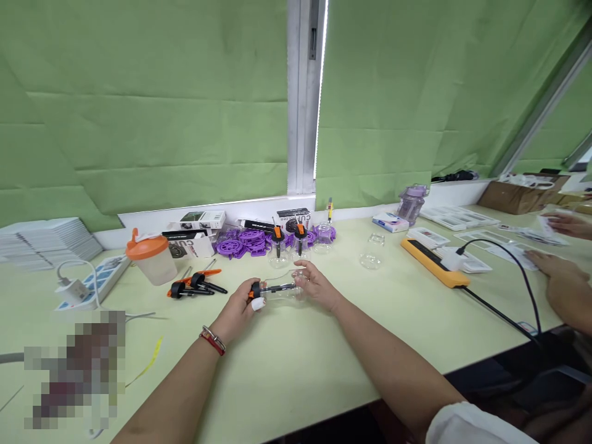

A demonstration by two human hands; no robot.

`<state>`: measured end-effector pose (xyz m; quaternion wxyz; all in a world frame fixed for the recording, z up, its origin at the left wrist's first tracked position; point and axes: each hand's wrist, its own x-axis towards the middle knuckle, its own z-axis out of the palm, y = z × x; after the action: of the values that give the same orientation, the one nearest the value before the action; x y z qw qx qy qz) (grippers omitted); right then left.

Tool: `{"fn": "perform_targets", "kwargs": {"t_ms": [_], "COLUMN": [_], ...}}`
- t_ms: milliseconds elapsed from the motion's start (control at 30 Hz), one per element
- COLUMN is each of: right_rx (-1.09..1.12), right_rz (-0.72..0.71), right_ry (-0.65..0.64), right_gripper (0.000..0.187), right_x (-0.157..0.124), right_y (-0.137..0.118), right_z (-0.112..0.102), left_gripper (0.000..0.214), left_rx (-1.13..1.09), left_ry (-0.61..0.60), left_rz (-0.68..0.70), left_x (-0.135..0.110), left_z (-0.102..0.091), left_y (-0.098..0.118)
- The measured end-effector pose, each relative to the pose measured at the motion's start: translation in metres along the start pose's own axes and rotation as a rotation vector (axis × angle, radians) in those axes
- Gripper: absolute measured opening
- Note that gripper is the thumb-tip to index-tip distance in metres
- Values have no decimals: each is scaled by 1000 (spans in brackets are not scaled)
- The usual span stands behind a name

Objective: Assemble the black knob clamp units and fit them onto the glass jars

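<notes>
Far to the left of the held bottle (283,295), a white stack (50,240) sits on the worktop (287,370), followed by a blue-and-white power strip (105,280) and an orange-lidded cup (157,268). Nearer on that same side, a few black-and-orange fittings (178,290) lie loose, while behind the held bottle and to its left are printed boxes (202,219) and a heap of purple parts (252,242). The left hand (240,305) is closed on the held bottle's left end, gripping its black-and-orange top (254,290). The held bottle itself is clear and lies sideways between both hands with a black rod inside; whether it touches the worktop I cannot tell. The right hand (319,287) curls around its other end. Just behind it stand two fitted bottles (279,259) with black-and-orange tops. To its right stands another clear bottle (371,254), then, farther off, a small box (391,222), a lilac water bottle (413,205) and an orange power strip (432,264). Farthest right of it, a co-worker's hand (552,265) rests near white papers (504,246).
</notes>
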<state>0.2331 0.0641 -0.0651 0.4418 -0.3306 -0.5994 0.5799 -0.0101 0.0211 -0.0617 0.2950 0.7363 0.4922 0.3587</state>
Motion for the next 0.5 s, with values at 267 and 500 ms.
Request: {"fn": "perform_targets", "kwargs": {"t_ms": [267, 500], "right_rx": [-79, -170], "right_rz": [117, -28], "right_ry": [46, 40], "right_gripper": [48, 44], "right_x": [1, -2], "right_y": [0, -2], "right_z": [6, 3], "left_gripper": [43, 47], "left_rx": [15, -173], "left_ry": [63, 145], "left_rz": [82, 0], "left_x": [3, 1], "left_z": [0, 3], "left_y": [-1, 9]}}
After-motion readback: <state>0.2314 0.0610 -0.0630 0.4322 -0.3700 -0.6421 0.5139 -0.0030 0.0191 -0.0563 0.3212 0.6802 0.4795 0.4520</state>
